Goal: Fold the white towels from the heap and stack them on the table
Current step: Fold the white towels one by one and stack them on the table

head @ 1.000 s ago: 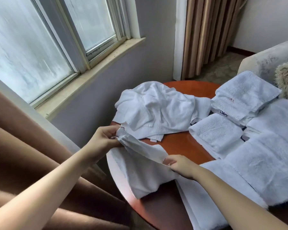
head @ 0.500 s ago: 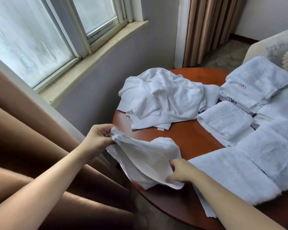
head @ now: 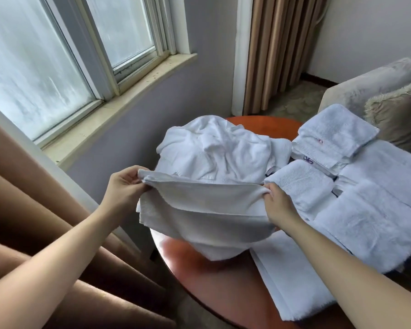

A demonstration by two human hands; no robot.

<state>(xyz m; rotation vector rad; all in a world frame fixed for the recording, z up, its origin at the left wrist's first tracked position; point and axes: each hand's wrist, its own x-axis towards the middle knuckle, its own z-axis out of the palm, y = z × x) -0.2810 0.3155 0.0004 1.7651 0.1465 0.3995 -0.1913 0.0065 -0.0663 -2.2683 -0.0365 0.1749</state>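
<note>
Both hands, left (head: pixel 124 186) and right (head: pixel 279 201), grip a white towel (head: pixel 199 210) above the round wooden table (head: pixel 223 298), beside the window (head: pixel 57 55) and curtains (head: pixel 278 51).

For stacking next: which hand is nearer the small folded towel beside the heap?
Right. The right hand is just beside the small folded towel; the left hand grips the held towel's far end.

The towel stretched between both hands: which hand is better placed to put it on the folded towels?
Right, probably. The right hand grips the towel just beside the small folded towel; the left hand grips the other end, away from every folded towel.
</note>
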